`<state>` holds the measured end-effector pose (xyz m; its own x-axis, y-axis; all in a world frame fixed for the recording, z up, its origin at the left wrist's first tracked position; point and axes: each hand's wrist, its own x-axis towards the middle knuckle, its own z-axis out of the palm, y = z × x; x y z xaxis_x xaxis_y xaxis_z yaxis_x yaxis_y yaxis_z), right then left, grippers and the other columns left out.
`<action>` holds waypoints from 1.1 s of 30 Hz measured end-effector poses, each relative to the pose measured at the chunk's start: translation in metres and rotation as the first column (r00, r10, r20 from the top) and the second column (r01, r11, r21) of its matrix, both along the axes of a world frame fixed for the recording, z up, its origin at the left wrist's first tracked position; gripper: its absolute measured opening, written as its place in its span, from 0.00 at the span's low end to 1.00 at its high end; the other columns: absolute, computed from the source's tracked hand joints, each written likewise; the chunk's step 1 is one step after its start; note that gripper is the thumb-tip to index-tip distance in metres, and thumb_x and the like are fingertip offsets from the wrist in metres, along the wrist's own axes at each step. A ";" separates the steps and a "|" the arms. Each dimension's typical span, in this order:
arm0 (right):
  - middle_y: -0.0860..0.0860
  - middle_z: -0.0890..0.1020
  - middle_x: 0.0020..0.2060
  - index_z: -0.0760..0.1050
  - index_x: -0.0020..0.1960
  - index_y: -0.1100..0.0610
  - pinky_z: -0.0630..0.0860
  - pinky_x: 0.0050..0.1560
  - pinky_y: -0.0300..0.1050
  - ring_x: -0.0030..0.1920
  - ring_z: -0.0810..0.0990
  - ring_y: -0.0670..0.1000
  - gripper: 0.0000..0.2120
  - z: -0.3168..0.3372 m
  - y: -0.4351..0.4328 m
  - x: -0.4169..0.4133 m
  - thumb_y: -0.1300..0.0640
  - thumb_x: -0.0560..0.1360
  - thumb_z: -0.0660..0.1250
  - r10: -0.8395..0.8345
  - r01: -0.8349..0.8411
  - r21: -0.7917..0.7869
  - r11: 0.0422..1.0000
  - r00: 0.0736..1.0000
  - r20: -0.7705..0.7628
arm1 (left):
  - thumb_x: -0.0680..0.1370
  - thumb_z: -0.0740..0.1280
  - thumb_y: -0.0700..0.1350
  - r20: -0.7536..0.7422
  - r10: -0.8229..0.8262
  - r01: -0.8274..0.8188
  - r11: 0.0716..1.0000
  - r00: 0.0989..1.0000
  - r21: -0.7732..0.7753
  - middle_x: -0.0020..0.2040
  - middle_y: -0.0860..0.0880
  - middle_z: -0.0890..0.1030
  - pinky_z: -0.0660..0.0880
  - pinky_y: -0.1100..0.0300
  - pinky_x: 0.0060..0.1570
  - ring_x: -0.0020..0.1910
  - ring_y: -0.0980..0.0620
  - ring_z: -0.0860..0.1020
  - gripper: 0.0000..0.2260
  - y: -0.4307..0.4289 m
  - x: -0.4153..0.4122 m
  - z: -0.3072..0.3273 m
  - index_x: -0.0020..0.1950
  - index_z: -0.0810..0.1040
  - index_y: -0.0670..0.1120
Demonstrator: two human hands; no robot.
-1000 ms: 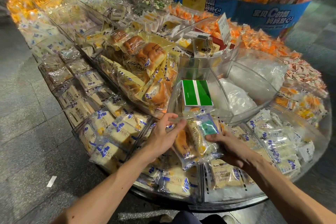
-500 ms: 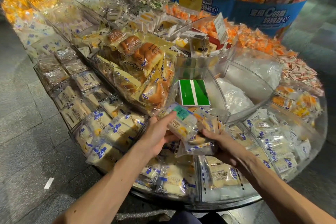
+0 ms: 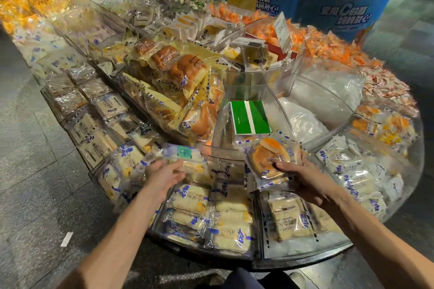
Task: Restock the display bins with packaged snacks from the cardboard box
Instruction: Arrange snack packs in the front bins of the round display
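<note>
Over bins [image 3: 296,247], bun packet [image 3: 265,159] between right fingers [image 3: 285,164] (pinched)

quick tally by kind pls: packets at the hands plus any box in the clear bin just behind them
pale cake packet, blurred, at the left hand: 1
bun packet gripped by the right hand: 1 plain to see; more under it cannot be told
green box with white stripe: 1
total: 3
</note>
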<state>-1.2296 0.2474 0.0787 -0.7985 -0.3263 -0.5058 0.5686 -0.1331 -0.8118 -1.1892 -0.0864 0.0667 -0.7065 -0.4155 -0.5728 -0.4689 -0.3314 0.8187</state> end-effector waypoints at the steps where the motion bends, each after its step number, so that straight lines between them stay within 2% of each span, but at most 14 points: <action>1: 0.62 0.83 0.46 0.77 0.54 0.69 0.76 0.25 0.43 0.30 0.80 0.51 0.18 0.004 -0.003 0.002 0.61 0.68 0.74 0.019 -0.019 0.021 1.000 1.000 -0.007 | 0.75 0.72 0.34 0.030 -0.020 0.020 0.999 0.999 -0.025 0.66 0.42 0.76 0.81 0.59 0.39 0.47 0.44 0.83 0.23 0.004 0.000 -0.011 0.68 0.71 0.39; 5: 0.57 0.86 0.42 0.72 0.64 0.65 0.77 0.28 0.40 0.33 0.83 0.50 0.27 0.003 -0.015 0.005 0.61 0.68 0.75 0.037 -0.032 0.073 0.997 0.997 -0.067 | 0.75 0.73 0.35 0.148 -0.145 0.166 0.976 0.978 -0.141 0.62 0.38 0.79 0.81 0.62 0.34 0.44 0.45 0.85 0.28 0.011 -0.005 -0.045 0.74 0.68 0.38; 7: 0.56 0.85 0.39 0.76 0.57 0.63 0.76 0.28 0.39 0.31 0.81 0.50 0.22 0.007 -0.020 0.007 0.58 0.66 0.76 0.066 -0.057 0.114 0.992 0.995 -0.074 | 0.77 0.72 0.39 0.226 -0.199 0.259 0.923 0.954 -0.283 0.63 0.43 0.79 0.78 0.64 0.30 0.37 0.50 0.84 0.27 0.010 -0.008 -0.051 0.74 0.68 0.39; 9: 0.56 0.84 0.38 0.78 0.50 0.61 0.75 0.27 0.39 0.29 0.78 0.49 0.18 0.007 -0.022 0.008 0.56 0.64 0.77 0.108 -0.098 0.140 0.985 0.992 -0.065 | 0.79 0.70 0.42 0.316 -0.286 0.401 0.823 0.905 -0.403 0.56 0.48 0.81 0.76 0.64 0.28 0.32 0.53 0.81 0.23 0.008 -0.011 -0.053 0.73 0.69 0.42; 11: 0.54 0.84 0.35 0.77 0.50 0.62 0.75 0.27 0.39 0.28 0.78 0.48 0.17 0.012 -0.026 0.010 0.57 0.65 0.76 0.113 -0.106 0.128 0.986 0.992 -0.051 | 0.82 0.66 0.42 0.417 -0.346 0.535 0.653 0.841 -0.536 0.53 0.48 0.81 0.76 0.63 0.28 0.34 0.53 0.81 0.19 0.008 -0.015 -0.052 0.73 0.70 0.46; 14: 0.54 0.84 0.34 0.76 0.51 0.64 0.75 0.27 0.38 0.27 0.78 0.48 0.17 0.011 -0.032 0.010 0.57 0.66 0.75 0.144 -0.135 0.156 0.978 0.989 -0.047 | 0.83 0.61 0.39 0.531 -0.373 0.628 0.219 0.761 -0.746 0.53 0.45 0.81 0.80 0.54 0.42 0.44 0.47 0.81 0.14 0.010 -0.023 -0.053 0.68 0.73 0.48; 16: 0.56 0.84 0.35 0.76 0.51 0.65 0.75 0.27 0.39 0.27 0.77 0.49 0.21 0.010 -0.033 0.009 0.54 0.65 0.78 0.166 -0.153 0.185 0.971 0.984 -0.057 | 0.82 0.61 0.39 0.613 -0.366 0.648 -0.035 0.700 -0.761 0.51 0.45 0.81 0.77 0.53 0.43 0.47 0.45 0.80 0.13 0.014 -0.025 -0.050 0.66 0.72 0.46; 18: 0.56 0.83 0.36 0.76 0.52 0.65 0.75 0.28 0.40 0.28 0.77 0.50 0.29 0.011 -0.034 0.009 0.50 0.61 0.83 0.184 -0.168 0.198 0.966 0.981 -0.064 | 0.82 0.64 0.42 0.668 -0.330 0.655 -0.165 0.667 -0.737 0.50 0.46 0.81 0.74 0.55 0.40 0.44 0.48 0.79 0.16 0.016 -0.026 -0.050 0.70 0.67 0.46; 21: 0.54 0.83 0.33 0.75 0.51 0.64 0.74 0.27 0.39 0.27 0.74 0.50 0.21 0.014 -0.035 0.009 0.54 0.65 0.77 0.190 -0.178 0.167 0.970 0.980 -0.062 | 0.81 0.67 0.46 0.670 -0.299 0.640 -0.207 0.679 -0.740 0.47 0.47 0.81 0.79 0.55 0.40 0.40 0.49 0.81 0.30 0.011 -0.025 -0.051 0.78 0.56 0.46; 23: 0.53 0.83 0.32 0.74 0.50 0.64 0.73 0.26 0.38 0.26 0.73 0.48 0.16 0.016 -0.036 0.008 0.58 0.67 0.73 0.189 -0.179 0.136 0.974 0.980 -0.058 | 0.80 0.68 0.47 0.636 -0.323 0.606 -0.200 0.701 -0.770 0.54 0.45 0.79 0.79 0.57 0.42 0.42 0.50 0.79 0.36 0.008 -0.025 -0.043 0.80 0.50 0.46; 26: 0.52 0.84 0.33 0.74 0.52 0.63 0.73 0.25 0.37 0.25 0.75 0.47 0.14 0.016 -0.036 0.007 0.58 0.70 0.71 0.202 -0.193 0.119 0.974 0.977 -0.073 | 0.78 0.71 0.49 0.428 -0.544 0.468 -0.071 0.722 -0.881 0.65 0.45 0.71 0.68 0.66 0.37 0.44 0.54 0.72 0.38 0.014 -0.019 -0.014 0.81 0.50 0.50; 28: 0.53 0.85 0.33 0.74 0.54 0.64 0.73 0.24 0.36 0.24 0.77 0.47 0.11 0.016 -0.037 0.006 0.61 0.74 0.69 0.187 -0.179 0.095 0.979 0.979 -0.079 | 0.75 0.73 0.50 0.252 -0.734 0.361 -0.010 0.630 -0.932 0.71 0.48 0.65 0.73 0.64 0.49 0.53 0.55 0.71 0.41 0.021 -0.009 0.000 0.81 0.51 0.54; 30: 0.54 0.85 0.35 0.74 0.55 0.64 0.75 0.25 0.37 0.26 0.80 0.47 0.12 0.017 -0.040 0.005 0.62 0.73 0.69 0.191 -0.184 0.083 0.979 0.978 -0.080 | 0.73 0.74 0.55 0.218 -0.839 0.274 -0.087 0.498 -0.958 0.78 0.52 0.56 0.65 0.52 0.71 0.72 0.54 0.62 0.46 0.026 -0.001 0.009 0.80 0.46 0.60; 33: 0.61 0.86 0.47 0.75 0.60 0.66 0.84 0.41 0.45 0.44 0.87 0.56 0.19 0.018 -0.051 0.004 0.63 0.71 0.71 0.253 -0.249 0.067 0.966 0.964 -0.077 | 0.69 0.73 0.63 0.308 -0.879 0.086 -0.298 0.365 -0.951 0.81 0.53 0.46 0.48 0.48 0.77 0.80 0.52 0.47 0.53 0.033 0.003 0.015 0.79 0.37 0.62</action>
